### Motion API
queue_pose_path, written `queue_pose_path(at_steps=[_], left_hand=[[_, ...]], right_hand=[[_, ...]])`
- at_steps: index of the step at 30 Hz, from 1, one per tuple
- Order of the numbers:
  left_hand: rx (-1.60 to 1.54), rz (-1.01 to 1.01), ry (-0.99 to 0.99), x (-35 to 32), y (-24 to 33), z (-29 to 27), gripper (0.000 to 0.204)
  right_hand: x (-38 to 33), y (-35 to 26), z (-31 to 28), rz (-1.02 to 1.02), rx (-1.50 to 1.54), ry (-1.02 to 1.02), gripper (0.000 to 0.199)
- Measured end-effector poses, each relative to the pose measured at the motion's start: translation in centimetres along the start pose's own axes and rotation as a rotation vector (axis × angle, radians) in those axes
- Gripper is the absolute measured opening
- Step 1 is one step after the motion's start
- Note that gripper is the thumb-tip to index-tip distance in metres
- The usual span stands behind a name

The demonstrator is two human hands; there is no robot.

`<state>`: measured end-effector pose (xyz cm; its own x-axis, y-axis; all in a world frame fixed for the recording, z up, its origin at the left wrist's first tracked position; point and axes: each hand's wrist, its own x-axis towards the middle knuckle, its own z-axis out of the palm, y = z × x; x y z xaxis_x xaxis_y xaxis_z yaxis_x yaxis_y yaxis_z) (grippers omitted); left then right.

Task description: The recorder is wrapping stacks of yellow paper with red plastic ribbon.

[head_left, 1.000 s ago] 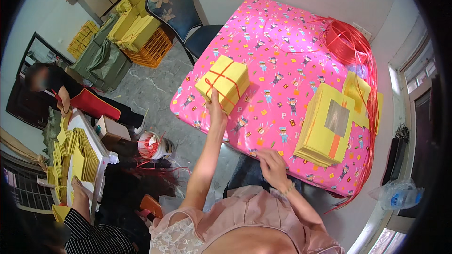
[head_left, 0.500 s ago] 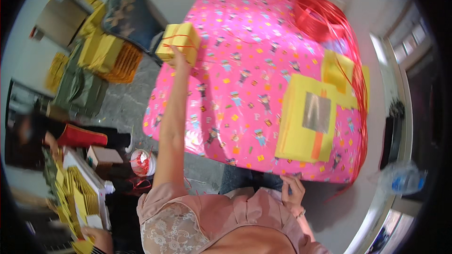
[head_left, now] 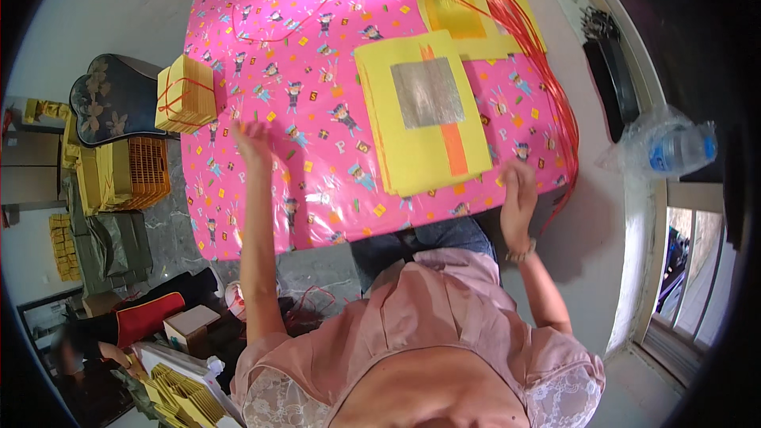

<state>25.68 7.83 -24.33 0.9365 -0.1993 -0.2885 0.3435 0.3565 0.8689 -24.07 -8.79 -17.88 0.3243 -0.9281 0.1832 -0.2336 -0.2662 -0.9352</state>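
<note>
Far left: brown cabinet (head_left: 30,174) by the wall; small yellow packs (head_left: 63,247) stacked below it. Next, a green cover (head_left: 117,244) over a pile, and an orange crate (head_left: 151,170) with yellow stock beside it. Lower left, a co-worker in a red apron (head_left: 151,319) at a white table; folded yellow pieces (head_left: 176,396) in a row there. Dark flowered chair (head_left: 103,103) behind the big table's left side.

Tied yellow bundle (head_left: 186,97), red ribbon crossed around it, stands at the left edge of the pink tablecloth (head_left: 325,186). Left hand (head_left: 252,144) just beside it, to the right and lower: apart from the bundle, fingers spread, palm free.

Mid-table: yellow stack (head_left: 380,123), grey patch and orange strip on top. Behind it, loose yellow sheets (head_left: 456,12) and red ribbon (head_left: 547,87) trailing down the right side.

Right hand (head_left: 518,190) near the stack's front right corner: fingers loosely bent, thumb a little apart; contact with the table edge, cannot tell. Far right, a clear plastic bag (head_left: 634,147) around a blue-labelled bottle (head_left: 678,150).
</note>
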Motion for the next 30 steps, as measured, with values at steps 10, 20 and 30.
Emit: queue_pose_path(at_steps=[10,20,30], left_hand=[[0.074,-0.415,-0.521,-19.8,-7.2,9.1,0.06],[0.444,0.279,-0.592,-25.3,-1.5,10.4,0.048],[0.551,0.323,-0.71,-29.4,-2.1,9.3,0.101]], right_hand=[[8.4,3.3,1.9,0.239,0.248,-0.343,0.039],[8.9,-6.0,-2.8,-0.601,-0.254,-0.449,0.029],[18.2,-6.2,3.7,-0.679,-0.217,-0.423,0.041]])
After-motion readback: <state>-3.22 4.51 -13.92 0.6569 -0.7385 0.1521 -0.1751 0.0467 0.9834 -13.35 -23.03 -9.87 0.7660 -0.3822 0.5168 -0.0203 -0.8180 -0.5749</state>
